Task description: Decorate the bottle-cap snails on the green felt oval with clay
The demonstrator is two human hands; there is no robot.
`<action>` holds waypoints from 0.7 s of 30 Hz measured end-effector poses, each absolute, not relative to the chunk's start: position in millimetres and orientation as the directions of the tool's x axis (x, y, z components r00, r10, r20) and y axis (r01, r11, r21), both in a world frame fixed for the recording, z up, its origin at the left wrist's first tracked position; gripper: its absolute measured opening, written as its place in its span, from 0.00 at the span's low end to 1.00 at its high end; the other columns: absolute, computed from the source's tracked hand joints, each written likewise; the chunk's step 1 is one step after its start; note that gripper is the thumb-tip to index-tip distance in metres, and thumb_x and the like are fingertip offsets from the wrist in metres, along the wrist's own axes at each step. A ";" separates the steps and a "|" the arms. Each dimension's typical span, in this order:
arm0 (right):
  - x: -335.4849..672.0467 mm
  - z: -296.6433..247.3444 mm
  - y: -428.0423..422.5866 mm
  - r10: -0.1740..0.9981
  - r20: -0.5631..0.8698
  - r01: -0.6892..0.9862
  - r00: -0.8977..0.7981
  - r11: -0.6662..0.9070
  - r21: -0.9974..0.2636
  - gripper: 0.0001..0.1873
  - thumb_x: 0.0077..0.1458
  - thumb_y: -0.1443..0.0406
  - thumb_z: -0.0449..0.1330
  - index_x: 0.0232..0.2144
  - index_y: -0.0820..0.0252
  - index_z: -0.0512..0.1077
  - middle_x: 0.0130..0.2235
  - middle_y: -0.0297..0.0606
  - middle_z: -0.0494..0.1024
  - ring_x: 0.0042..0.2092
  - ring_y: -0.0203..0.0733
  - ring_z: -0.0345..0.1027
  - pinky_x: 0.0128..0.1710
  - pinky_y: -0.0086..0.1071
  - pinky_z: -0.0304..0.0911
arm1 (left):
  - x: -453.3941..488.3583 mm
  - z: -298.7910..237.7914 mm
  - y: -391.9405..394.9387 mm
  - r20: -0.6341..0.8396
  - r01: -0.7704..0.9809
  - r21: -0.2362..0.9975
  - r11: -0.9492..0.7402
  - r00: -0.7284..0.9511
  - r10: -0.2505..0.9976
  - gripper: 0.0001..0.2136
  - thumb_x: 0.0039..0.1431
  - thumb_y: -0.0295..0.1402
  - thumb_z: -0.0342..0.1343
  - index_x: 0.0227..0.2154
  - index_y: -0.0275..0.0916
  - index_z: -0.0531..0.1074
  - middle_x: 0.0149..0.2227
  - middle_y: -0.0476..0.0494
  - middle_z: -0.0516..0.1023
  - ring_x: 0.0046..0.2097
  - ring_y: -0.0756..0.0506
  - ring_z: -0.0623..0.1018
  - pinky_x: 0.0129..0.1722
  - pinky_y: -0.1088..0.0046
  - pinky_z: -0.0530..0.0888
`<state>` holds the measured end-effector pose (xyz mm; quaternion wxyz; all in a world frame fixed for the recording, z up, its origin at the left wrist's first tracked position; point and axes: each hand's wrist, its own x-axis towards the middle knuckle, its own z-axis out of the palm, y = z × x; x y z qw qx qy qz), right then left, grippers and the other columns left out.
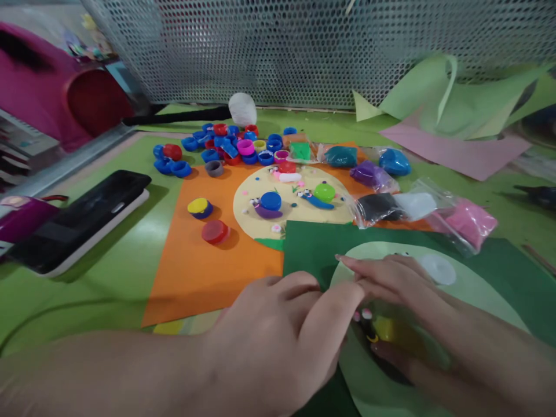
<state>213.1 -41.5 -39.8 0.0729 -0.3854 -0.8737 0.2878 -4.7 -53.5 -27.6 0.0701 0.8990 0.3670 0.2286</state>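
Observation:
My left hand (286, 341) is closed, its fingers curled over the dark green sheet (313, 243); anything in its pinch is hidden. My right hand (408, 284) reaches in from the right, fingers stretched out and tips meeting the left fingers. Its thumb is apart, touching a snail figure's black body (369, 330). This snail has pink-and-white eyes and a yellow shell (386, 329), partly shadowed. It lies on a pale green round paper (473, 289). A whitish translucent disc (438, 269) lies behind the right hand.
An orange sheet (195, 278) carries a cream circle (247, 220) with several clay snails. Blue and red bottle caps (226, 147) pile up behind. Bagged clay (382, 207) lies at centre right. A phone (87, 220) rests at left. A perforated metal panel (260, 52) closes the back.

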 end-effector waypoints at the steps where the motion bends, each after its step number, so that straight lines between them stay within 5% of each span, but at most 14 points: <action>1: 212.8 -39.5 -41.6 0.713 -0.094 0.628 -0.695 0.538 -0.563 0.41 0.50 0.65 0.53 0.61 0.42 0.36 0.57 0.33 0.60 0.55 0.47 0.58 0.48 0.40 0.65 | -4.8 -27.3 -53.4 0.363 0.627 0.297 -0.720 0.623 0.693 0.14 0.51 0.21 0.51 0.43 0.30 0.63 0.34 0.41 0.80 0.31 0.43 0.78 0.26 0.64 0.79; 16: 214.1 -35.8 -42.9 0.710 -0.144 0.627 -0.689 0.485 -0.609 0.42 0.50 0.66 0.54 0.61 0.42 0.37 0.56 0.34 0.63 0.57 0.50 0.57 0.47 0.42 0.65 | -6.3 -27.1 -52.4 0.394 0.628 0.278 -0.727 0.616 0.682 0.14 0.52 0.23 0.52 0.44 0.28 0.62 0.33 0.43 0.80 0.31 0.44 0.78 0.26 0.64 0.79; 21: 217.1 -36.6 -40.4 0.713 -0.102 0.627 -0.694 0.529 -0.571 0.42 0.50 0.66 0.53 0.61 0.42 0.35 0.60 0.33 0.59 0.59 0.52 0.52 0.54 0.48 0.58 | -6.3 -25.2 -52.8 0.346 0.623 0.323 -0.713 0.623 0.701 0.17 0.52 0.23 0.53 0.46 0.28 0.60 0.33 0.43 0.80 0.33 0.42 0.78 0.26 0.63 0.80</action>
